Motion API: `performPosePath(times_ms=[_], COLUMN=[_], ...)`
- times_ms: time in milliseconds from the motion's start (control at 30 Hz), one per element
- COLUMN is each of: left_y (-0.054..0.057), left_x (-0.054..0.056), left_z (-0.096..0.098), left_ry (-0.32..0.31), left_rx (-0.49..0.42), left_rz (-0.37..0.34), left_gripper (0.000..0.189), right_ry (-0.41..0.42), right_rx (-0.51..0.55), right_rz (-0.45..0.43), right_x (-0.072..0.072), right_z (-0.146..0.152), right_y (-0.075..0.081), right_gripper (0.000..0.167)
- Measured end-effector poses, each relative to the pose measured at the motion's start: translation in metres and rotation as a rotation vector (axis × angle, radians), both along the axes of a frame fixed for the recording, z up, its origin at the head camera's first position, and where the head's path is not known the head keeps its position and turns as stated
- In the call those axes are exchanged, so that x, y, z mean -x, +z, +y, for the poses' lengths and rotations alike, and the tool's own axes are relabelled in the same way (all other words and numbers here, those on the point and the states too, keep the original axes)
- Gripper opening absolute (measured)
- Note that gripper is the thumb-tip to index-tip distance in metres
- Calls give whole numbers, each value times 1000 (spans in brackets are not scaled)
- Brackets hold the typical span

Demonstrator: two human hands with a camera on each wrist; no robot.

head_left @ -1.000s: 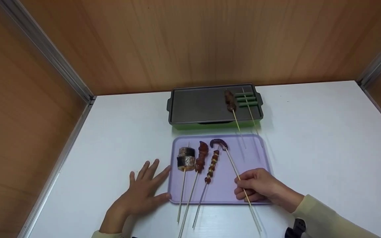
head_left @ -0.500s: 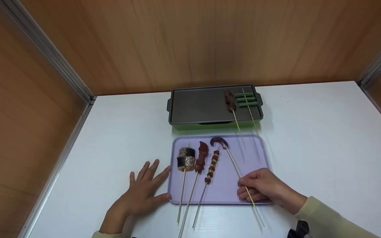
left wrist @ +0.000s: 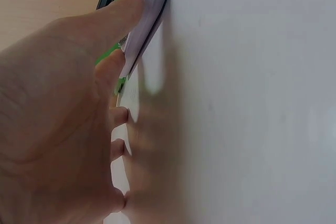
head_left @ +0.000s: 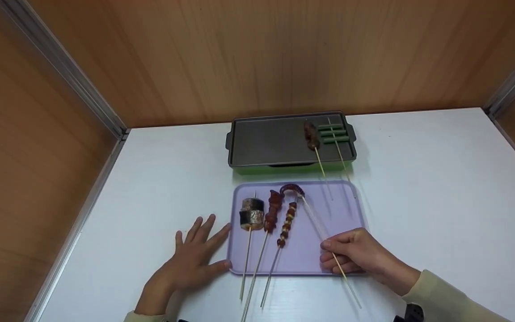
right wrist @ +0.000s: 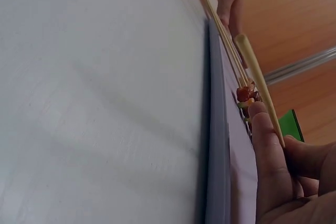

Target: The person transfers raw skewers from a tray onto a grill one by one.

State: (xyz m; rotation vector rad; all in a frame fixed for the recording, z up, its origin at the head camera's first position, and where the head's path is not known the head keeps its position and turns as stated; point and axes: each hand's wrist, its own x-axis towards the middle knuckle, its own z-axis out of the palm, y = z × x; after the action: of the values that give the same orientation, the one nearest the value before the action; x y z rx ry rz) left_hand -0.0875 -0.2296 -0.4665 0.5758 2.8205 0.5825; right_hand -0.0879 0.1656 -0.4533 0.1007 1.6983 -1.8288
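My right hand (head_left: pixel 356 252) pinches the wooden stick of a skewer with a curled, dark red tentacle-like piece (head_left: pixel 291 188) at its tip. That tip is over the far part of the lavender tray (head_left: pixel 304 259), close to the top of a skewer of small red and yellow pieces (head_left: pixel 287 223). In the right wrist view, the stick's butt end (right wrist: pixel 254 69) juts out past the fingers. My left hand (head_left: pixel 190 264) lies spread on the table, its thumb and index finger touching the tray's left edge. Also on the tray are a red meat skewer (head_left: pixel 273 212) and a black-and-silver rolled skewer (head_left: pixel 252 214).
Behind the tray stands a dark griddle (head_left: pixel 266 143) on a green base. At its right side lie a brown meat skewer (head_left: pixel 311 135) and a green-piece skewer (head_left: pixel 334 133), their sticks overhanging toward the tray. Wooden panels (head_left: pixel 284 58) border the white table (head_left: pixel 432 188).
My right hand has shifted slightly right along the stick or with it, and the skewer's curled tip has moved a little left and farther away. My left hand has stayed in place.
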Motion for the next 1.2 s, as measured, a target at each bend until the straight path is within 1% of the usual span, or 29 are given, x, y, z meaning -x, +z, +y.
performPosePath(times_ms=[267, 367, 467, 633, 733, 867, 967, 1067, 1200], left_y=[-2, -3, -4, -4, -4, -2, -2, -1, -1], left_x=[1, 1, 2, 2, 2, 2, 3, 2, 1], left_z=[-1, -1, -1, -1, -1, 0, 0, 0, 1], left_ry=[-20, -24, -22, -15, -7, -5, -4, -3, 1], left_rx=[-11, -14, -14, -13, -7, -3, -2, -1, -8], left_rz=[17, 18, 18, 12, 7, 7, 12, 8, 2], left_gripper=[76, 76, 75, 75, 76, 77, 76, 76, 76], right_ry=[32, 42, 43, 21, -7, -51, -78, -106, -134], right_rx=[20, 39, 33, 24, 27, 27, 17, 0, -11], right_rz=[56, 67, 84, 108, 106, 108, 142, 163, 132], right_x=[1, 5, 11, 26, 36, 49, 62, 76, 94], right_z=[-7, -9, -12, -15, -17, -20, -24, -27, -28], right_y=[11, 16, 20, 30, 36, 45, 53, 61, 67], right_gripper=[42, 42, 43, 46, 46, 40, 36, 36, 37])
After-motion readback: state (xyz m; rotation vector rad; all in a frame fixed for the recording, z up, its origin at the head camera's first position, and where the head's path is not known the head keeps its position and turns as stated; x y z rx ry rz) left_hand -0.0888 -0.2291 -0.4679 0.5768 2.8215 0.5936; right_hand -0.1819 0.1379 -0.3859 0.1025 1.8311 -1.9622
